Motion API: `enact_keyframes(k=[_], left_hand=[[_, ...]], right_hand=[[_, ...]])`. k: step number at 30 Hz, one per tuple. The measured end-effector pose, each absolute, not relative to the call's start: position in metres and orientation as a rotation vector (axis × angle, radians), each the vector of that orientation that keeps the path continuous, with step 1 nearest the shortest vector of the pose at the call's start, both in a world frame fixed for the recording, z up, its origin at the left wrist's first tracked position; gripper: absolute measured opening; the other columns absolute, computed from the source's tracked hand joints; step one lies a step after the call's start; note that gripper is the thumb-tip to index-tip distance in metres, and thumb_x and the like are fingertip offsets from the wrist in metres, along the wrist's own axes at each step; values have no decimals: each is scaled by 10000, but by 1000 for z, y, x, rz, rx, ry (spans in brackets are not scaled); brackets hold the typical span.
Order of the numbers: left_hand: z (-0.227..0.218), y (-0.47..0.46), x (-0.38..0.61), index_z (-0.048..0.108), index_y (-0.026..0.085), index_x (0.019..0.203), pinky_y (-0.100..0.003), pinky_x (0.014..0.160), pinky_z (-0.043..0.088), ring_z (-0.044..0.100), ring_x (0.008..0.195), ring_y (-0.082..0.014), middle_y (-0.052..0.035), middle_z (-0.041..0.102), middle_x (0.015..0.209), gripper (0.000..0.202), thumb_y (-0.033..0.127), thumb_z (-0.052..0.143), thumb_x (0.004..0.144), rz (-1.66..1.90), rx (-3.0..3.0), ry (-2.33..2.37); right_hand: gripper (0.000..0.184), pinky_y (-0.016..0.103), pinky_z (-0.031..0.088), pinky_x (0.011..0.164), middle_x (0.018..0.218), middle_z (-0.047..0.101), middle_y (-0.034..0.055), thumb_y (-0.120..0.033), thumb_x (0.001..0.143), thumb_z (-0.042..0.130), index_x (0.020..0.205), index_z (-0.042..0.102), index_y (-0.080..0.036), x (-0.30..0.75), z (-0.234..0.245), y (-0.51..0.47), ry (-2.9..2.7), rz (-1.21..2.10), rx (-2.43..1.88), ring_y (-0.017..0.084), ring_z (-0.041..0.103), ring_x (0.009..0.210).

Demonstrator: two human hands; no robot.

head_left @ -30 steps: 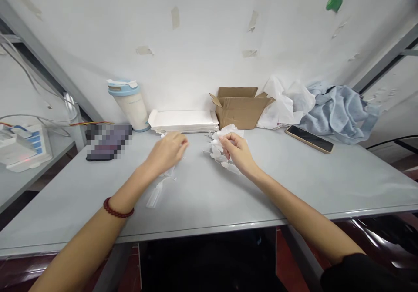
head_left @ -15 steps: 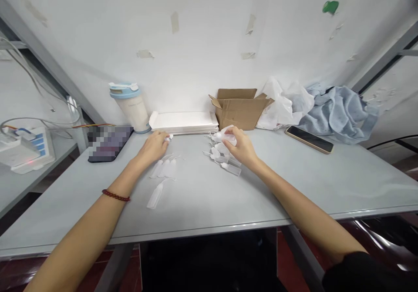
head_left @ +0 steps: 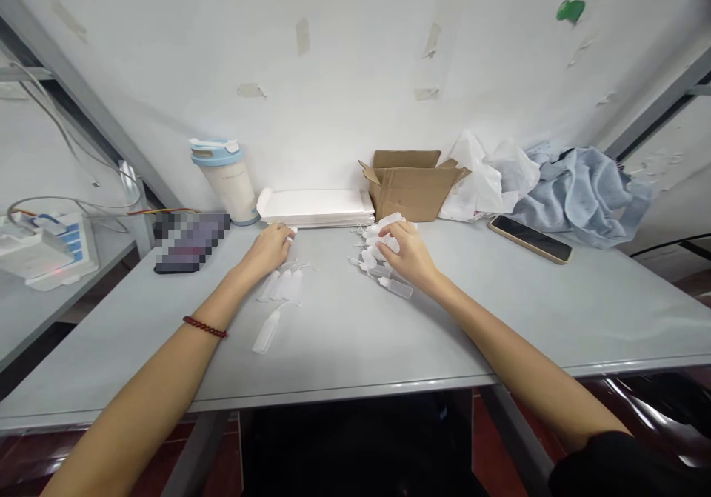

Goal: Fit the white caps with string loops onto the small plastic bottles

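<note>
My left hand [head_left: 269, 248] rests on the table with its fingers drawn together at a small white piece [head_left: 293, 232], too hidden to name. Below it, a few small translucent squeeze bottles [head_left: 286, 286] with thin tails lie side by side. One more bottle [head_left: 267, 332] lies apart, nearer the front edge. My right hand [head_left: 409, 254] is over a loose pile of similar bottles [head_left: 373, 258]. Its thumb and forefinger are spread around the pile's right side, and no bottle appears gripped between them. The other fingers partly cover the pile.
Behind the hands stand a blue-lidded cup [head_left: 227, 182], a stack of white boxes [head_left: 316, 207] and an open cardboard box [head_left: 414, 195]. Farther right are a white plastic bag [head_left: 478, 186], a blue cloth [head_left: 589, 193] and a phone [head_left: 530, 239]. A pixelated dark device [head_left: 192, 244] lies left.
My right hand has lowered the bottle it pinched onto the pile, and its fingers have parted. My left hand stays in nearly the same place. The whole view has shifted slightly.
</note>
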State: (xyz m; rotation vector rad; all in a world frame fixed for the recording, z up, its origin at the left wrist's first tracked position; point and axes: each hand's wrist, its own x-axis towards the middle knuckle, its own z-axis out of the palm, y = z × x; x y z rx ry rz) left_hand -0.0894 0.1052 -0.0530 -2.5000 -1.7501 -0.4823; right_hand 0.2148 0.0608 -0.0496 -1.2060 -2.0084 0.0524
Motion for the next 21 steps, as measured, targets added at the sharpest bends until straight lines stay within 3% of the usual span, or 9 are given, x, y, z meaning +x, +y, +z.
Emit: enact_keyframes(k=[12, 15, 21], left_hand=[[-50, 100, -84, 662, 100, 1008, -370, 837, 478, 612, 909, -266, -143, 654, 962, 339, 206, 404, 816, -463, -2517, -1743], [-45, 93, -77, 646, 89, 1032, -363, 808, 479, 612, 875, -258, -139, 649, 928, 350, 245, 412, 826, -498, -2541, -1744], [-30, 74, -57, 652, 123, 848, -374, 761, 468, 608, 833, -261, -126, 640, 849, 285, 302, 431, 839, -611, -2643, -1695]], right_hand=[[175, 425, 389, 837, 1083, 612, 138, -239, 871, 484, 1010, 561, -166, 200, -41, 40, -2017, -178, -1207, 288, 484, 1022], [165, 406, 400, 814, 1050, 617, 135, -241, 875, 485, 1000, 562, -166, 192, -40, 31, -2049, -118, -1151, 278, 499, 1009], [135, 386, 401, 781, 944, 639, 105, -226, 892, 469, 978, 555, -167, 170, -47, 4, -2230, 129, -1037, 239, 545, 902]])
